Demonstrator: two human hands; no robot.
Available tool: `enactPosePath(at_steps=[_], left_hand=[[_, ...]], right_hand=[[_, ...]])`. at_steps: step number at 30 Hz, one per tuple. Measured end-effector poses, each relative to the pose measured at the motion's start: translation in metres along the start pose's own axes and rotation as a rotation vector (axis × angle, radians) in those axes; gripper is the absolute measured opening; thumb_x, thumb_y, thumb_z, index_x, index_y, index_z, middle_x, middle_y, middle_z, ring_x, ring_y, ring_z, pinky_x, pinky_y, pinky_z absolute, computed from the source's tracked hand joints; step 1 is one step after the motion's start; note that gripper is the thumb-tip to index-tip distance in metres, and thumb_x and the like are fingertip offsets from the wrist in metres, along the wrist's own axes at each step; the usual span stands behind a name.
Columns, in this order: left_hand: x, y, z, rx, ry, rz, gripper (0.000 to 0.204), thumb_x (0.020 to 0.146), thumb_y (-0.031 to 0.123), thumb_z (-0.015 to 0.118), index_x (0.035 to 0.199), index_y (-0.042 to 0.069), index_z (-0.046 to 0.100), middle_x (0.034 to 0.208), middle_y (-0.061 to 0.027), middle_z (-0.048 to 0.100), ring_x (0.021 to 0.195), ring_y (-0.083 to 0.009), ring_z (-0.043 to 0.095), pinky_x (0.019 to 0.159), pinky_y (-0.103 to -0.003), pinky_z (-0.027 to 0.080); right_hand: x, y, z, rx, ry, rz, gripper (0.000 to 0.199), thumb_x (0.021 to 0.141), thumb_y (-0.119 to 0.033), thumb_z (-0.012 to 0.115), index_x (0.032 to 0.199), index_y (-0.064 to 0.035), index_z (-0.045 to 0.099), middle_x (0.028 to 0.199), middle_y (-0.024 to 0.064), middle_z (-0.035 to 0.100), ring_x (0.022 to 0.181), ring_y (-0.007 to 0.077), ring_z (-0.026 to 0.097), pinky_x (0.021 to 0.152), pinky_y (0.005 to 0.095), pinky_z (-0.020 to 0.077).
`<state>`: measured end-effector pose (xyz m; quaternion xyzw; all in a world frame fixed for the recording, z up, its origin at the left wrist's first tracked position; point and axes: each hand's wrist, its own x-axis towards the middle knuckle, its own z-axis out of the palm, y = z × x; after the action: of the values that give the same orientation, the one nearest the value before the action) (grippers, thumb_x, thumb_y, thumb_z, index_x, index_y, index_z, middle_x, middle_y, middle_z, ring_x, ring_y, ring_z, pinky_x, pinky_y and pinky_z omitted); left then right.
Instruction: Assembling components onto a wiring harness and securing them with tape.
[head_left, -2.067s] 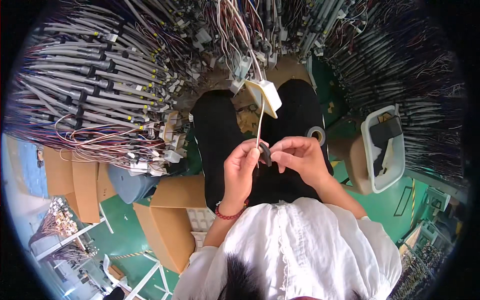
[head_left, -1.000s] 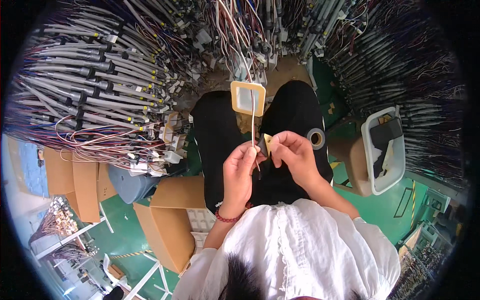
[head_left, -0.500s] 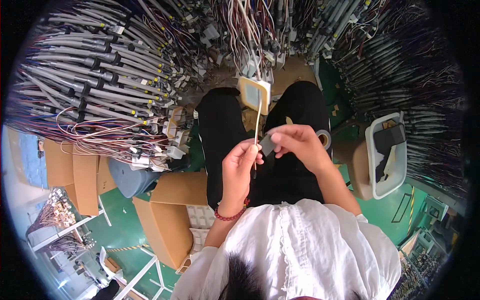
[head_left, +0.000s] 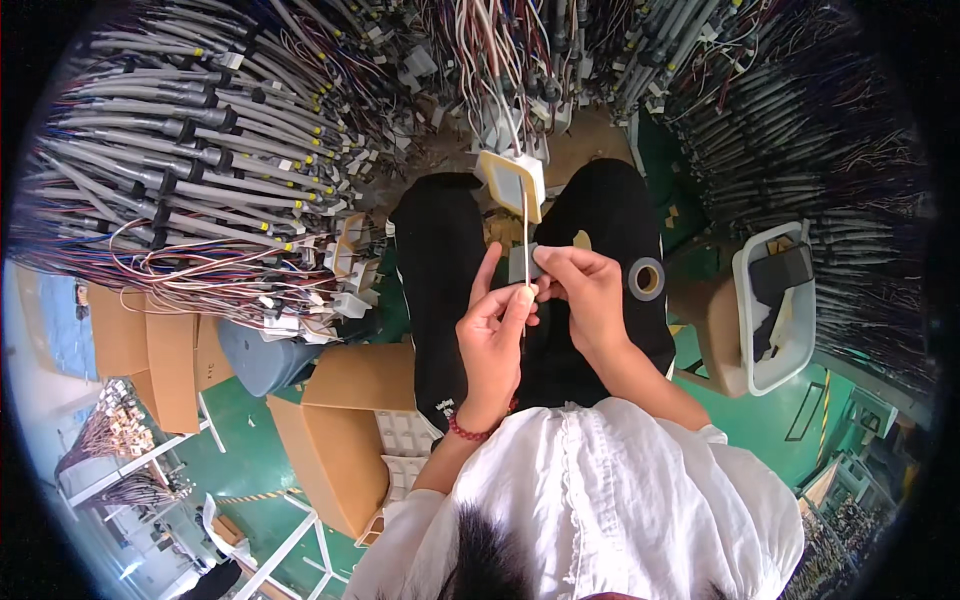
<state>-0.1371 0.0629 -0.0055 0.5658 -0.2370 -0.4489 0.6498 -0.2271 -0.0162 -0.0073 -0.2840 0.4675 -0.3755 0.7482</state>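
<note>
My left hand (head_left: 492, 335) pinches a thin white cable (head_left: 526, 235) between thumb and fingers, its index finger raised. The cable runs up to a white square housing with a yellowish rim (head_left: 510, 186), above my knees. My right hand (head_left: 590, 295) is closed on a small dark grey piece of tape (head_left: 518, 264), which lies against the cable just above the left fingertips. On my right thigh rests a roll of grey tape (head_left: 646, 279). The lower end of the cable is mostly hidden by my left hand.
Bundled grey cable harnesses (head_left: 190, 150) crowd the left, with more on the right and ahead. At right stands a whitish bin (head_left: 742, 320) with dark scraps. An open cardboard box (head_left: 330, 460) and a blue stool (head_left: 262, 352) are at left.
My right hand has brought the grey tape piece left against the cable. My left hand has shifted slightly right and raised its index finger. The tape roll now shows fully.
</note>
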Motion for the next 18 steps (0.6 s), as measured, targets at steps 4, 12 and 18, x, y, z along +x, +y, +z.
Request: enactPosePath(at_steps=[4,12,18], left_hand=[[0.001,-0.001,0.001,-0.033,0.032,-0.036,0.016,0.090,0.009,0.060,0.093,-0.005,0.067,0.141,-0.0160,0.041,0.077,-0.0074,0.060,0.066,-0.020,0.048],[0.001,-0.005,0.005,-0.152,0.078,-0.077,0.014,0.089,0.007,0.060,0.087,-0.006,0.065,0.142,-0.0146,0.041,0.069,-0.0053,0.055,0.062,-0.020,0.045],[-0.005,0.002,0.003,-0.142,0.018,-0.091,0.012,0.089,0.006,0.059,0.085,-0.004,0.064,0.144,-0.0148,0.038,0.067,-0.0040,0.052,0.061,-0.019,0.043]], right_hand=[[-0.005,-0.005,0.002,0.009,-0.019,0.004,0.013,0.082,-0.009,0.067,0.084,0.0037,0.069,0.065,0.0031,0.061,0.056,0.0082,0.054,0.054,0.0213,0.0440],[-0.012,-0.013,-0.002,-0.031,-0.177,-0.033,0.018,0.085,-0.010,0.063,0.095,0.0044,0.067,0.079,0.0042,0.065,0.070,0.0101,0.058,0.067,0.0235,0.0470],[0.013,-0.019,-0.036,0.196,-0.755,0.143,0.060,0.089,-0.040,0.053,0.123,0.0100,0.051,0.109,0.0174,0.063,0.104,0.0275,0.059,0.092,0.0406,0.0450]])
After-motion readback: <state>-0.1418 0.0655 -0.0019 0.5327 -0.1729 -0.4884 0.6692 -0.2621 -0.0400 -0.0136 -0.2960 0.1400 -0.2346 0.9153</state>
